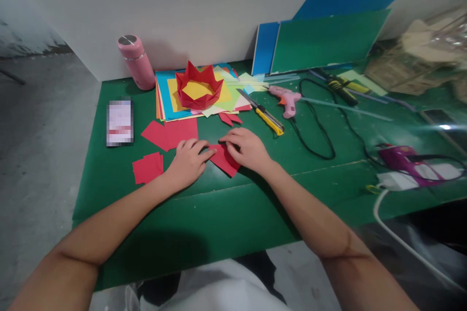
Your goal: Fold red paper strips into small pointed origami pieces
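A small piece of red paper (223,161) lies on the green table cover (226,214) between both hands. My left hand (189,161) presses its left corner with fingers curled and the forefinger stretched onto the paper. My right hand (247,148) rests on its right side, fingers bent and pressing the fold. Larger red sheets (171,133) lie just beyond my left hand. Smaller red squares (148,167) sit to its left. Two folded red bits (229,118) lie beyond my right hand.
A folded red paper crown (199,90) sits on a stack of coloured sheets (168,97). Nearby are a pink bottle (137,62), a phone (119,122), a yellow utility knife (265,115), a pink glue gun (288,101) with black cord, a purple glue gun (404,161), and blue and green boards (321,41).
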